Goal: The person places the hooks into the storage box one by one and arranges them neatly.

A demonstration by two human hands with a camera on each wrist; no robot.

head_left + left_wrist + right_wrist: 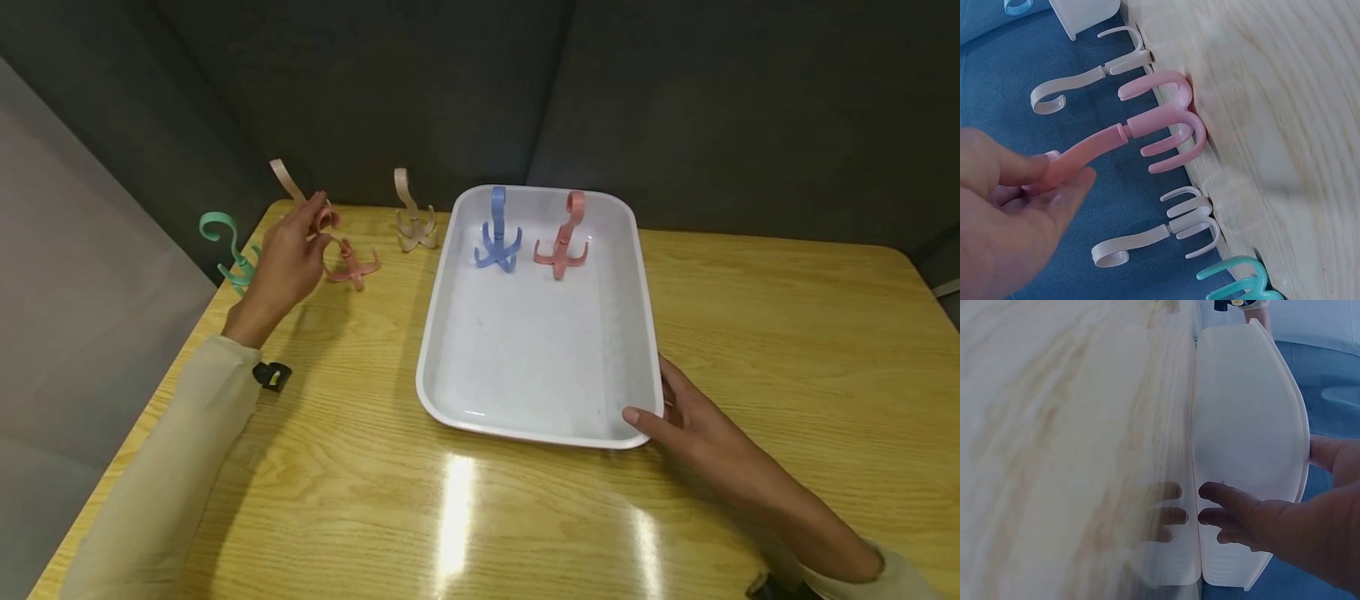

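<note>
At the far left of the table, my left hand [288,254] pinches the curved upper end of a pink multi-prong hanging hook [1166,119] between thumb and fingers. Its prongs point down at the tabletop; whether they touch it I cannot tell. A beige hook [285,179] stands partly hidden behind that hand, with a green hook [238,267] to its left and another beige hook [416,225] to its right. My right hand [697,425] grips the near right corner of a white tray [525,367], thumb over the rim, other fingers along the outer wall.
Inside the tray, near its far end, stand a blue hook [497,242] and a second pink hook [562,250]. A dark partition [720,117] rises behind the wooden table [787,333]. The table's left edge runs close to the green hook.
</note>
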